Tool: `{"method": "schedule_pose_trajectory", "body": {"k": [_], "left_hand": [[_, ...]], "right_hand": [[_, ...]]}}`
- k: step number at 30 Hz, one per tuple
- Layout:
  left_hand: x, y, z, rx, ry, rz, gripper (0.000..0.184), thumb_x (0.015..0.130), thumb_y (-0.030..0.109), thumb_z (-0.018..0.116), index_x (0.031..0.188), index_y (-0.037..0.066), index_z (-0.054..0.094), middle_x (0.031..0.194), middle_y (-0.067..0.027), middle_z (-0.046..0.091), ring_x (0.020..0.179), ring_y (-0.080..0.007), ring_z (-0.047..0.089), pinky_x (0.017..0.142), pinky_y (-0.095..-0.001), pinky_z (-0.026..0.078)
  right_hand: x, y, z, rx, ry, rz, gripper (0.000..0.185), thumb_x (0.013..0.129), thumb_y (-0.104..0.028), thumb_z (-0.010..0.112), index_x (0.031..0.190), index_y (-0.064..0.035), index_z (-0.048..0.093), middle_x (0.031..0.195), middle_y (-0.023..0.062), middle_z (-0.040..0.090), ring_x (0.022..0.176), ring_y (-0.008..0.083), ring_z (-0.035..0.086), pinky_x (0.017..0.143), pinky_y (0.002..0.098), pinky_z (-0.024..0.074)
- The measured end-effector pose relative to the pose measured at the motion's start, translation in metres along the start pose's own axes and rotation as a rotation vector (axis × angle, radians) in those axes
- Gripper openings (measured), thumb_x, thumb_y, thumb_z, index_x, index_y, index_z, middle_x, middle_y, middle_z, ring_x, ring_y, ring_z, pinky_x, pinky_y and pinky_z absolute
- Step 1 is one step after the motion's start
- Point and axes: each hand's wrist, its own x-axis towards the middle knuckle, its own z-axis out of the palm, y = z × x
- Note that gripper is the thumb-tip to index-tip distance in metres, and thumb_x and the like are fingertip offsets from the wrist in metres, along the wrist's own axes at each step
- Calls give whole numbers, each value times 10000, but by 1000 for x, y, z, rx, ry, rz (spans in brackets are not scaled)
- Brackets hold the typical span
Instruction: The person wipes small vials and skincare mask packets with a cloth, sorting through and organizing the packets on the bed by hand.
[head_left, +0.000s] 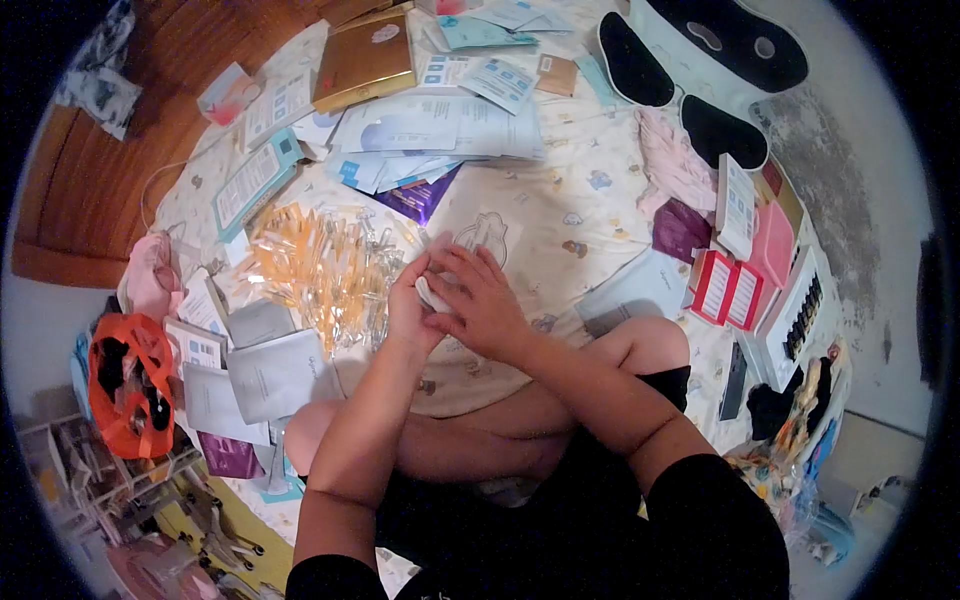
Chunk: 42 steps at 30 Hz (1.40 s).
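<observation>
Both hands meet over the patterned sheet, in front of my crossed legs. My left hand has its fingers curled round a small white object. From the right, my right hand reaches across with bent fingers touching the same object, which is largely covered by the hands. Just beyond the fingertips lies a clear plastic bag with an outline printed on it. Left of my left hand spreads a pile of thin orange and clear sachets.
A gold box and flat packets lie at the far side. Grey pouches and an orange bag are at the left. Red-and-white boxes, a pink tray and black cushions stand at the right.
</observation>
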Motion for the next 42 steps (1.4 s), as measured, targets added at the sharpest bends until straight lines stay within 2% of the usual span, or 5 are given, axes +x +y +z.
{"method": "schedule_pose_trajectory", "body": {"k": [11, 22, 31, 41, 42], "left_hand": [[6, -14, -3, 97, -156, 7, 416, 889, 215, 393, 1251, 9, 396, 1223, -103, 476, 1128, -241, 456, 953, -392, 363], [3, -2, -5, 174, -94, 35, 369, 902, 105, 371, 1259, 16, 365, 1174, -92, 487, 1043, -208, 509, 861, -353, 442], [8, 0, -3, 338, -76, 173, 372, 889, 88, 385, 1249, -4, 394, 1195, -128, 502, 1067, -252, 511, 895, -390, 433], [0, -8, 4, 295, 16, -92, 383, 900, 76, 368, 1278, 17, 343, 1224, -122, 457, 1080, -257, 497, 882, -426, 455], [-1, -7, 7, 272, 54, -80, 384, 901, 72, 362, 1280, 18, 334, 1234, -121, 445, 1087, -259, 492, 889, -430, 450]], "right_hand": [[1, 82, 11, 305, 186, 600, 424, 819, -260, 548, 1194, -68, 496, 1306, 222, 359, 1223, 374, 313, 1005, 459, 239], [-1, 45, 15, 187, -119, 94, 642, 800, -161, 549, 1341, -16, 236, 1413, 217, 124, 1323, 346, 91, 1057, 417, 147], [12, 101, -30, 1420, 537, 1077, 495, 746, 26, 438, 1238, 33, 383, 1085, 125, 560, 975, 253, 551, 839, 343, 463], [20, 71, -37, 1813, 362, 649, 425, 718, 59, 527, 1118, -86, 511, 1065, 88, 531, 1016, 214, 511, 918, 333, 410], [19, 72, -34, 1074, 297, 454, 371, 709, 44, 565, 1055, -89, 547, 999, 83, 532, 979, 212, 523, 864, 319, 436]]}}
